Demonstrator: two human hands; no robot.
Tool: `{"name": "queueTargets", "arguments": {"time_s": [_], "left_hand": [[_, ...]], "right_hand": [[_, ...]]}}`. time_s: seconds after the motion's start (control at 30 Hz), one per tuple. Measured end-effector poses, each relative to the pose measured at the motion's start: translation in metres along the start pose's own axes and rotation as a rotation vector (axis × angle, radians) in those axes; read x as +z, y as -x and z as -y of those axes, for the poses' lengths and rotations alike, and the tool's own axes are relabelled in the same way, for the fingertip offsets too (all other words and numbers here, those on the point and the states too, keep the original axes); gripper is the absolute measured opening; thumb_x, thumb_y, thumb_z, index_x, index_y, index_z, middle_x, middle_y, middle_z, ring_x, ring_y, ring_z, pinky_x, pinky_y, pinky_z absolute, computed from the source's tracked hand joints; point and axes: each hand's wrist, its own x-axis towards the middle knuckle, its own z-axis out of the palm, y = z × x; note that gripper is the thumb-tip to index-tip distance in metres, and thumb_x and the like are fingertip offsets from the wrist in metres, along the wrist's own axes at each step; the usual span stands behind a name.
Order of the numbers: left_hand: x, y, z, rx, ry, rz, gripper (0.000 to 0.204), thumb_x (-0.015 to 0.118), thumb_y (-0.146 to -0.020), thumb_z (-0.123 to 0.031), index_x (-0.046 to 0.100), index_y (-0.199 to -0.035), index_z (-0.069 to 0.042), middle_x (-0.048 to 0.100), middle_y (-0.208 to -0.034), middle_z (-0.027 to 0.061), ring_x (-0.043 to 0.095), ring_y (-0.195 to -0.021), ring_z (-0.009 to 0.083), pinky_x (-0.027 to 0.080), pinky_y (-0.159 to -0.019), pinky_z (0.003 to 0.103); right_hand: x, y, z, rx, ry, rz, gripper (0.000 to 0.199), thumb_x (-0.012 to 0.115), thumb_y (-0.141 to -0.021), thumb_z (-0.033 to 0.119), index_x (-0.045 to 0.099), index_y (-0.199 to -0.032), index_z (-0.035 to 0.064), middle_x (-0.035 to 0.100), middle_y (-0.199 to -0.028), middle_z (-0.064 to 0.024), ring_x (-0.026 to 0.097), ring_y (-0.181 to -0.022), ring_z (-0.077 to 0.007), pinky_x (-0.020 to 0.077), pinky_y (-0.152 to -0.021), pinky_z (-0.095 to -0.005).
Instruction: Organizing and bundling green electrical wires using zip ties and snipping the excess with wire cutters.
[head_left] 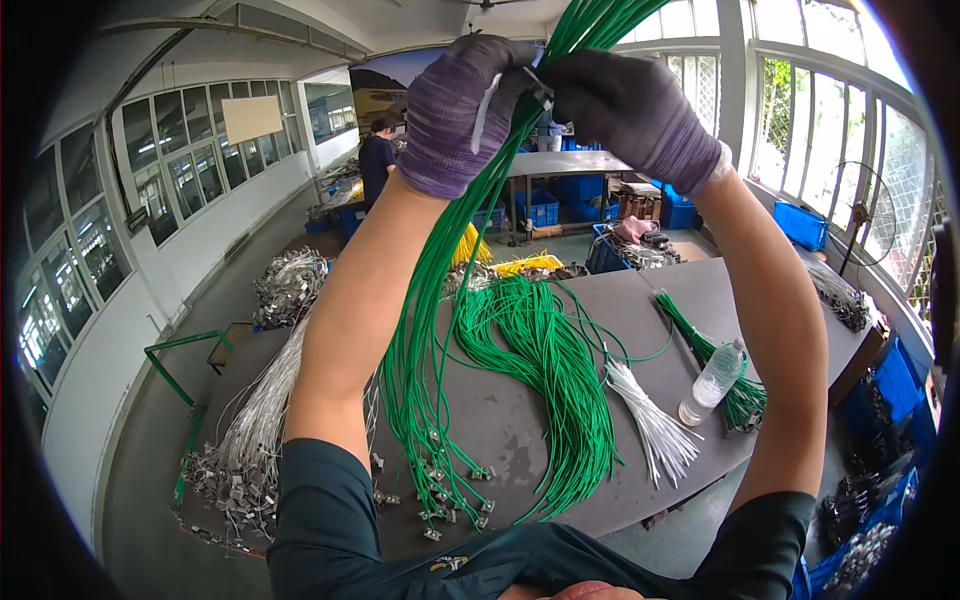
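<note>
Both of my hands, in purple knit gloves with dark palms, are raised high in front of me around a thick bundle of green cables (pixel 505 160). My left hand (pixel 455 115) is closed on the bundle from the left. A white cable tie (pixel 487 112) hangs across that glove. My right hand (pixel 640 115) is closed against the bundle from the right, its fingers beside a pale band at the cables; the fingertips are partly hidden. Small metal connectors (pixel 440 490) end the bundle's lower cables, down at the table.
On the grey table (pixel 500 410) lie more green cables (pixel 545 380), white cable ties (pixel 650 420), a plastic bottle (pixel 712 383) and a tied green bundle (pixel 700 345). White cables (pixel 265 430) are heaped left, yellow ones (pixel 530 264) behind. A person (pixel 377 160) stands farther back.
</note>
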Motion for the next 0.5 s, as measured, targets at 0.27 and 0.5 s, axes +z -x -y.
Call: {"name": "queueTargets", "arguments": {"time_s": [0.27, 0.5], "left_hand": [[0.006, 0.009, 0.0, -0.162, 0.071, -0.123, 0.021, 0.064, -0.083, -0.013, 0.06, -0.101, -0.003, 0.067, -0.083, 0.0065, 0.064, -0.074, 0.0151, 0.05, -0.067, 0.025], [-0.012, 0.006, 0.005, 0.187, -0.113, 0.002, 0.025, 0.064, -0.08, -0.007, 0.059, -0.104, -0.006, 0.066, -0.088, 0.0096, 0.065, -0.073, 0.0161, 0.053, -0.063, 0.026]], "right_hand": [[-0.009, -0.018, 0.017, 0.316, -0.218, 0.154, 0.026, 0.053, -0.088, 0.017, 0.058, -0.109, 0.0023, 0.064, -0.071, -0.0071, 0.063, -0.061, -0.0114, 0.0522, -0.058, -0.0243], [0.004, 0.001, 0.006, 0.141, 0.012, -0.012, 0.017, 0.056, -0.086, 0.013, 0.06, -0.098, 0.0028, 0.066, -0.076, -0.0105, 0.066, -0.067, -0.0198, 0.0535, -0.061, -0.0296]]}}
